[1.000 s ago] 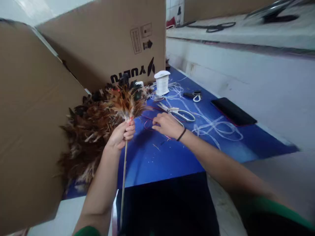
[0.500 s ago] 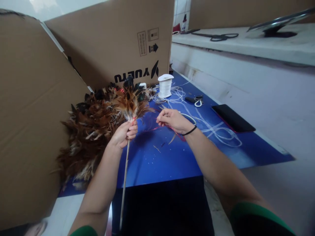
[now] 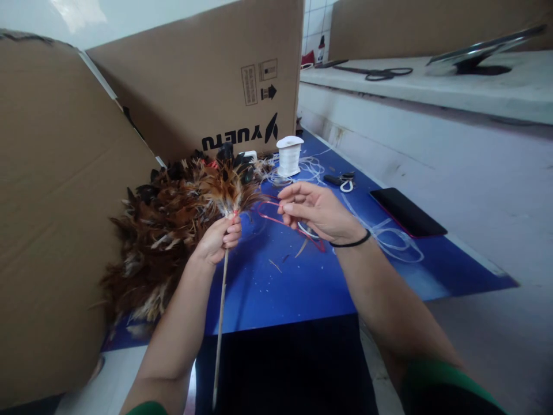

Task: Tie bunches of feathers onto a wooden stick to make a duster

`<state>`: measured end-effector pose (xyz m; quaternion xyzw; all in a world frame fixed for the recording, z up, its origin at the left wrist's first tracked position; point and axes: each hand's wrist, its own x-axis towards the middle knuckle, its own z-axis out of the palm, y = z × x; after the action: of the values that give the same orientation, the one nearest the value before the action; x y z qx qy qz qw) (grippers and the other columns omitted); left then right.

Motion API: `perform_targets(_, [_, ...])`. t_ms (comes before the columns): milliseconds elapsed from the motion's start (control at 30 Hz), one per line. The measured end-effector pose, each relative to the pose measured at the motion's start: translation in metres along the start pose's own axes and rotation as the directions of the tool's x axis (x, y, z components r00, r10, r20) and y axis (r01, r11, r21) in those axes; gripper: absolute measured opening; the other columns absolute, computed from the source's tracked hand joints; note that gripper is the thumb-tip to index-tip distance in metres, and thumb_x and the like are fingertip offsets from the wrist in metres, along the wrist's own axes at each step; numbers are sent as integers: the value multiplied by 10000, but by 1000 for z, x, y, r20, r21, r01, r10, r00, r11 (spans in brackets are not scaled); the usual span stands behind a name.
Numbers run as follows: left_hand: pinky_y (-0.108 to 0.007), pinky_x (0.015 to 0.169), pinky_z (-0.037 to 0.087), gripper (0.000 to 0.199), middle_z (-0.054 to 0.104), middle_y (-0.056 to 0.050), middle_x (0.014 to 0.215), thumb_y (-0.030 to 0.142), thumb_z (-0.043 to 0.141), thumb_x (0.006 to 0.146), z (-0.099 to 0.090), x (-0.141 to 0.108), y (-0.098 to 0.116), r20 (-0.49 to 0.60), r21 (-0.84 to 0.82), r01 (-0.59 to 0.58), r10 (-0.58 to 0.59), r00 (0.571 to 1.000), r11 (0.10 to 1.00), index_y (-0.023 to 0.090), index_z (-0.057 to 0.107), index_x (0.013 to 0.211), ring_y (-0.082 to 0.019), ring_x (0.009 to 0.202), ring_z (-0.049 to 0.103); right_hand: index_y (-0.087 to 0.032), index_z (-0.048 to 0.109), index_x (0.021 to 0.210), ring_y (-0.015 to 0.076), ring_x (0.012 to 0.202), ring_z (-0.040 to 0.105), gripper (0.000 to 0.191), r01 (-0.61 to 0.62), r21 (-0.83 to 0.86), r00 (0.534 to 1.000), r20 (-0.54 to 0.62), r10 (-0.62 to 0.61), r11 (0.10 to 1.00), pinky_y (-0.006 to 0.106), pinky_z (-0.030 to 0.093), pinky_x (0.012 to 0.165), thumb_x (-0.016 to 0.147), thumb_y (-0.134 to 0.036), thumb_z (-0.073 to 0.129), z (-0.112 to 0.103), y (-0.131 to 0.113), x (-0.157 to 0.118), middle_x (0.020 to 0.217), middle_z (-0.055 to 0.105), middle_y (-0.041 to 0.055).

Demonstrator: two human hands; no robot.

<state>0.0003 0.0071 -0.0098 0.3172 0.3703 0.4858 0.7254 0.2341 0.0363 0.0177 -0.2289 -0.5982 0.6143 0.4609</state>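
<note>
My left hand (image 3: 220, 237) is wrapped round a thin wooden stick (image 3: 222, 311) just below a tuft of brown feathers (image 3: 227, 190) at its top. Red string is wound at the base of the tuft. To the right, my right hand (image 3: 322, 212) pinches a red string (image 3: 272, 218) between thumb and fingertips, its other fingers loosely curled. The string forms a slack loop over the blue tabletop. A large heap of brown and black feathers (image 3: 164, 230) lies to the left of my left hand.
Behind the heap stands a large cardboard box (image 3: 194, 75), with another cardboard panel (image 3: 60, 202) at left. A white spool (image 3: 289, 157), clear strips (image 3: 395, 242), black-handled cutters (image 3: 341, 180) and a phone (image 3: 408, 212) lie on the blue table (image 3: 276, 300). Scissors (image 3: 384, 74) rest on the ledge.
My right hand has come a little toward me and turned, its fingers loosening, and the red string now shows as a wider loop. My left hand keeps its grip on the stick.
</note>
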Motion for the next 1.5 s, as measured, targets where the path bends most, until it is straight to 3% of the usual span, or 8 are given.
perform_targets(233, [-100,313,166,191,322,90,549,223,582,824,0,0,0,21,-15,-21,21,1000,1000,144,429,741,11,343,240,-156,608,923,39,481,470,223,37,-140,998,63,-28,989,179,330,397,740,-261,683,9,-27,-17,741,645,16])
perform_targets(433, [-99,306,161,207,339,87,550,219,598,815,-3,2,-1,-2,-41,-34,34,999,999,147,425,725,17,332,236,-156,683,792,47,479,467,139,-28,-449,999,18,40,893,186,329,416,743,-155,553,15,-14,-14,622,592,-10])
perform_targets(567, [-98,310,151,211,347,83,557,235,596,820,-5,3,-2,-14,-46,-30,30,999,998,143,433,724,21,334,244,-146,699,768,83,527,562,165,-147,-249,985,-123,119,957,201,393,449,716,-152,543,15,4,-6,625,636,20])
perform_targets(700, [-103,313,155,207,333,86,548,234,590,823,-4,3,-1,4,-33,-41,41,999,999,145,431,726,16,336,238,-164,710,852,179,800,667,194,-144,-17,986,-91,142,989,287,527,637,666,-187,659,14,15,-1,827,709,68])
perform_targets(900, [-102,317,166,191,333,87,551,213,591,814,-3,2,-1,14,-30,-39,39,999,999,146,428,740,11,345,243,-180,718,836,187,736,664,159,27,-338,956,-266,-123,941,352,541,667,708,-267,686,9,21,-1,801,701,66])
perform_targets(1100, [-98,321,165,188,349,82,559,228,581,822,-3,2,-2,2,-16,-34,34,999,999,140,431,751,15,348,254,-215,679,707,189,874,614,93,131,-810,837,-218,-501,571,370,474,820,764,-246,614,3,13,2,883,671,44])
perform_targets(1333, [-97,319,153,184,369,71,575,233,584,819,-2,2,-5,-1,12,-42,42,999,999,135,446,749,17,353,253,-183,542,683,104,474,527,174,2,-432,972,-211,-103,902,259,428,513,778,-318,595,14,15,12,561,586,-5])
perform_targets(1500, [-92,323,159,185,391,65,585,238,609,798,-3,4,-6,-7,24,-36,36,999,999,135,462,753,20,355,257,-182,618,689,111,549,506,123,51,-788,931,-184,-315,613,263,381,574,776,-262,581,20,16,17,600,599,3])
